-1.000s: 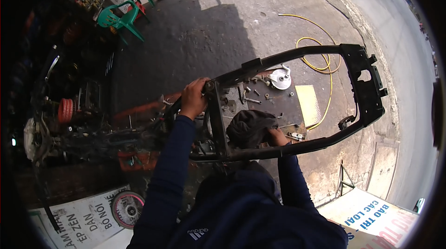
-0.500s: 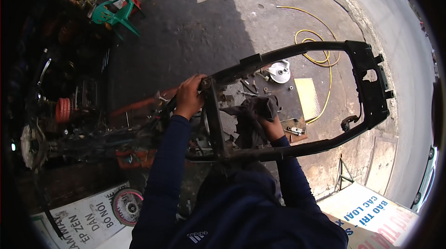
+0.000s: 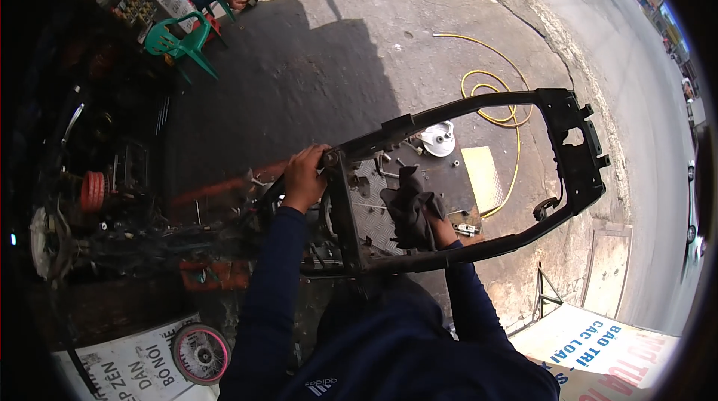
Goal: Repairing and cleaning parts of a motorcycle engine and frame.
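Note:
A black motorbike frame point(image 3: 464, 107) stretches across in front of me, its rear loop to the right. My left hand point(image 3: 305, 178) is closed round the frame where a cross tube meets the far rail. Inside the loop, my right hand point(image 3: 443, 230) grips a dark cloth point(image 3: 410, 207), which bunches up and hides most of the fingers. The right forearm passes under the near rail. Below the cloth lies a grey patterned metal plate point(image 3: 370, 207), with bolts and small parts around it.
A white round hub cover point(image 3: 438, 138) and a yellowish plate point(image 3: 483, 177) lie on the ground beyond the frame. A yellow hose point(image 3: 516, 121) coils farther right. Green chairs point(image 3: 179, 46), one with a seated person, stand far left. A pink-rimmed wheel point(image 3: 202, 354) lies near left.
My right hand has shifted the cloth within the frame loop, uncovering more of the patterned plate. The left hand keeps its hold. My view has tilted up slightly, showing a motorbike on the road.

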`<state>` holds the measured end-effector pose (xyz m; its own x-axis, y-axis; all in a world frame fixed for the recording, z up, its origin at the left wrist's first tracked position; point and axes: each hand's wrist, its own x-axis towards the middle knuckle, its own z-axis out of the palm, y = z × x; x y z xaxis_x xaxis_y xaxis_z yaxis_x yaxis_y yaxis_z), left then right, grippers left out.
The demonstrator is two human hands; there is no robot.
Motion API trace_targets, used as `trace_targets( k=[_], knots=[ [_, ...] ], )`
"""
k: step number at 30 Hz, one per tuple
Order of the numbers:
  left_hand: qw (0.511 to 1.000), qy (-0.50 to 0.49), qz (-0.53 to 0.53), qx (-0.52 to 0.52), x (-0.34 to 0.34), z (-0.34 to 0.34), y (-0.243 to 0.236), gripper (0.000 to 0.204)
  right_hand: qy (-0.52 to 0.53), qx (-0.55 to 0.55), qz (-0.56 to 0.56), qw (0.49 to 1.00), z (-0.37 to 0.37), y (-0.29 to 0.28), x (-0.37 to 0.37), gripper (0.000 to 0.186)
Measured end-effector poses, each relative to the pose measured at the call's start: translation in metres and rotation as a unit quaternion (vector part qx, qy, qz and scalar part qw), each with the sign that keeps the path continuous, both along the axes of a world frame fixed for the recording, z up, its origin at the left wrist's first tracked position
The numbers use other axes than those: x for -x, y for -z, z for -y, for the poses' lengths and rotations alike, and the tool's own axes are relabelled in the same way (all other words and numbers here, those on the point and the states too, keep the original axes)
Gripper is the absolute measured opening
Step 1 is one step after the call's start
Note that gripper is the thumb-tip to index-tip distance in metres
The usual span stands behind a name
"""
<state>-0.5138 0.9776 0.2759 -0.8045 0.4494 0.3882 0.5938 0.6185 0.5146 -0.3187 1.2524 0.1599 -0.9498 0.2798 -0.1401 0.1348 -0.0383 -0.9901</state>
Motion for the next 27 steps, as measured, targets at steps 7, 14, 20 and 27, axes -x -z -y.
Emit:
trace_targets(
  k=[7, 14, 20, 27],
  knots=[
    [1.0, -0.013, -0.016, 0.011, -0.002, 0.008, -0.002, 0.029, 0.147, -0.084, -0.143, 0.975, 0.003, -0.091, 0.094, 0.025],
    [1.0, -0.003, 0.011, 0.013, 0.001, 0.002, -0.003, 0.027, 0.04, -0.317, -0.269, 0.909, 0.021, -0.084, 0.142, 0.02],
    [1.0, 0.001, 0.013, 0.017, 0.0, 0.0, -0.004, 0.026, 0.471, -0.026, -0.314, 0.824, -0.048, -0.183, 0.106, 0.024],
    [0.999, 0.024, 0.022, -0.001, 0.004, -0.007, -0.001, 0.027, 0.165, -0.601, -0.232, 0.747, -0.023, -0.116, 0.099, 0.039]
  ],
)
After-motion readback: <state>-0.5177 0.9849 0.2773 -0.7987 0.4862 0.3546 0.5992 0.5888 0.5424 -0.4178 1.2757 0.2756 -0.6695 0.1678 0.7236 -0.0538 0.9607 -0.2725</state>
